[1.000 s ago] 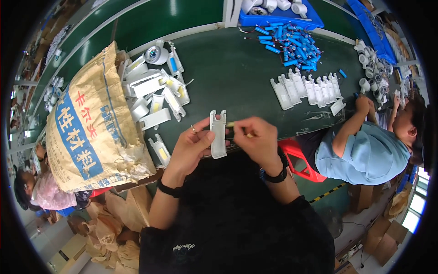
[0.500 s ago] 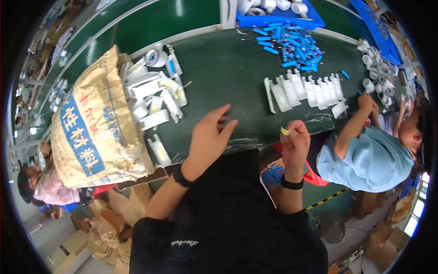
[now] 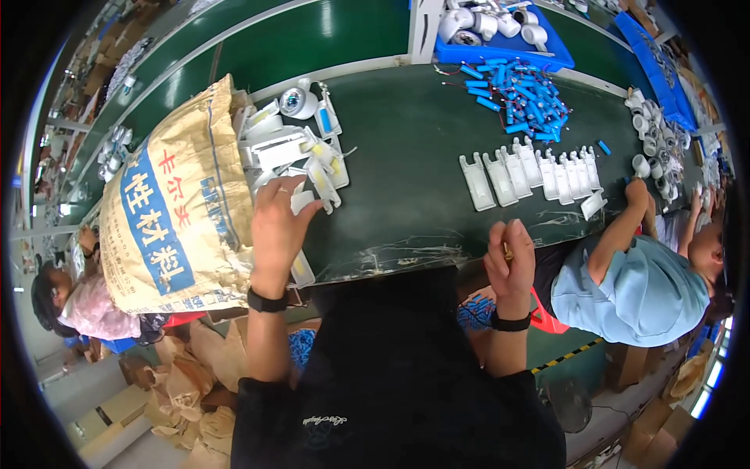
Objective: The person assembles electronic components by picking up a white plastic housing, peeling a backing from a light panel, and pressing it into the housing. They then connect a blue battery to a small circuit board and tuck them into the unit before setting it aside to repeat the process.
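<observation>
Left hand [image 3: 277, 223] rests open on the white plastic parts [image 3: 293, 156] spilling from the sack [image 3: 176, 211]; right hand [image 3: 509, 262] is curled around a small yellowish piece [image 3: 508, 252], off the surface [image 3: 406, 156].

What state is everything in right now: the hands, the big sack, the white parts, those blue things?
Left hand: open, reaching onto the pile of white parts.
Right hand: closed around a small object, raised off the table.
Sack: lying on its side, mouth open.
Pile of white parts: spilled loosely from the sack's mouth.
Row of white parts: laid side by side on the table.
Blue cylinders: scattered in a loose heap.
</observation>
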Action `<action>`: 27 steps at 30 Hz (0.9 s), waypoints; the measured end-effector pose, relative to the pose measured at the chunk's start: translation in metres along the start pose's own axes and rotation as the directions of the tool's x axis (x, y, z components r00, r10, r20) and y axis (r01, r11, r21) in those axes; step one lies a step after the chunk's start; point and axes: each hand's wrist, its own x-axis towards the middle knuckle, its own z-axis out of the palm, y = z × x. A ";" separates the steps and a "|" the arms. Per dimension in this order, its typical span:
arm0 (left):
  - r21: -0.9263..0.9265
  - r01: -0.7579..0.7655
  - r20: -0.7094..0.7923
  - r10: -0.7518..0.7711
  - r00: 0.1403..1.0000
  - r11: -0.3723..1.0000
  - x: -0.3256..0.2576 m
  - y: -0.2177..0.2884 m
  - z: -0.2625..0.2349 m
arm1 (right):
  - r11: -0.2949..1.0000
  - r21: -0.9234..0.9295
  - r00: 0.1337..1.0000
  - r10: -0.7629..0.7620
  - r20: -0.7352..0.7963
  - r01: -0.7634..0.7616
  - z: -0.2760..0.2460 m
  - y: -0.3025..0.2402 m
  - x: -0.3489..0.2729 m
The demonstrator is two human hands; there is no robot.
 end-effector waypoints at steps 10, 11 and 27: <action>-0.076 -0.139 0.187 0.151 0.971 0.987 -0.009 -0.057 0.005 | 0.686 -0.713 0.973 0.029 0.228 0.146 0.063 0.059 0.021; -0.088 -0.109 0.148 0.121 0.982 0.990 -0.009 -0.052 -0.001 | 0.606 -0.779 0.978 0.006 0.210 0.163 0.083 0.067 0.021; -0.920 0.359 0.382 -0.164 0.909 -0.155 -0.021 0.020 -0.009 | -0.020 -0.540 0.502 -0.342 0.795 0.842 0.163 0.068 0.021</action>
